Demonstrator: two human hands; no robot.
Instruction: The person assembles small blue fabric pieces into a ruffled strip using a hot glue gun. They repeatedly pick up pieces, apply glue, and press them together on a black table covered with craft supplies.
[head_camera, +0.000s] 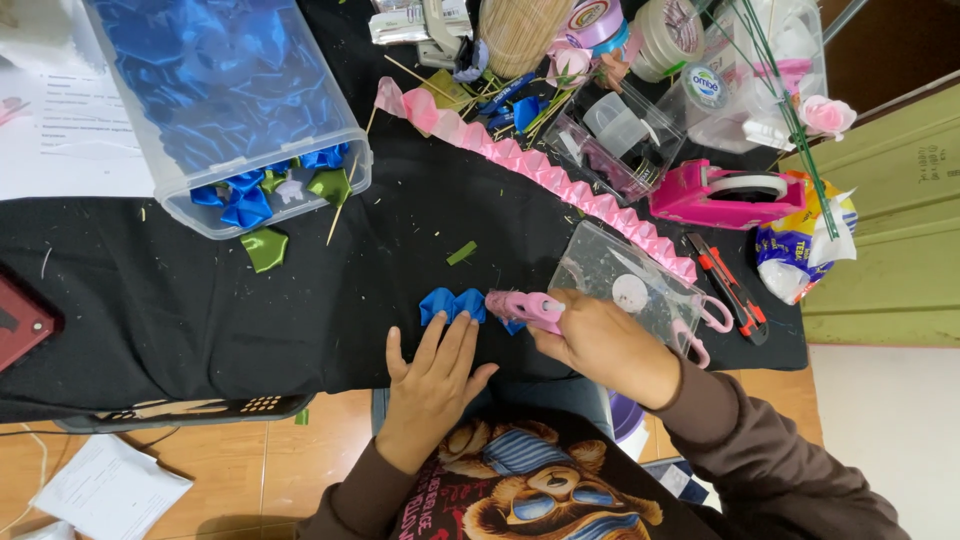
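A row of folded blue ribbon petals (452, 304) lies on the black cloth (180, 300) near its front edge. My left hand (432, 378) rests flat just below the petals, fingertips touching them. My right hand (600, 345) grips a small pink stapler (526, 309) whose jaws close over the right end of the blue ribbon.
A clear tub (230, 100) of blue ribbon pieces lies tipped at back left, with green petals (266, 248) spilling out. A pink folded ribbon strip (540, 175) runs diagonally. A clear lid (625, 285), pink scissors (705, 325), a red cutter (730, 285) and a pink tape dispenser (725, 192) sit at right.
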